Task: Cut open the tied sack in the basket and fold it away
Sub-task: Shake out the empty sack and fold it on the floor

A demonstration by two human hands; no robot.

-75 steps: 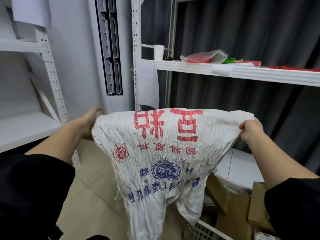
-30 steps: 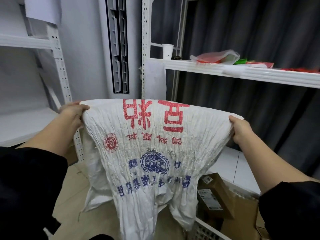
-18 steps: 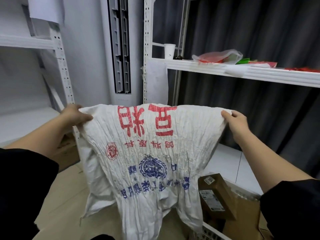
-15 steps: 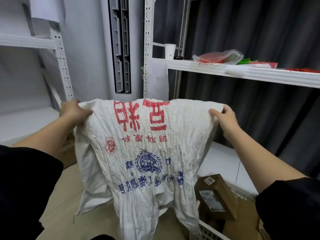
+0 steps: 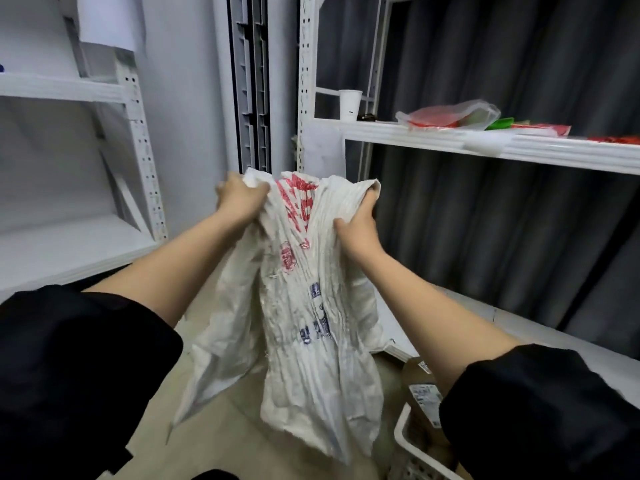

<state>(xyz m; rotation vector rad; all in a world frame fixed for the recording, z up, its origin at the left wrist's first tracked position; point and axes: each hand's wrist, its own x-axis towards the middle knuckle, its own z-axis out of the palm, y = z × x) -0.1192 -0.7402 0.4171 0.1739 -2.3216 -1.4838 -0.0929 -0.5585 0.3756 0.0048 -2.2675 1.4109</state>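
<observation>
A crumpled white woven sack [image 5: 304, 323] with red and blue print hangs in the air in front of me, doubled lengthwise into a narrow hanging strip. My left hand [image 5: 239, 199] grips its top left corner. My right hand [image 5: 356, 226] grips the top right edge, close beside the left hand. The sack's lower end dangles above the floor. The white basket [image 5: 412, 455] shows at the bottom right, partly hidden by my right sleeve.
Brown cardboard boxes [image 5: 422, 393] sit in the basket. White metal shelving stands left [image 5: 69, 91] and right [image 5: 485, 147]; the right shelf holds a paper cup [image 5: 349, 103] and a plastic bag [image 5: 450, 116]. A dark curtain [image 5: 502, 220] hangs behind. Beige floor [image 5: 225, 438] lies below.
My hands have come together from wide apart, bringing the sack's two top corners near each other. The sack went from spread flat to folded in half lengthwise.
</observation>
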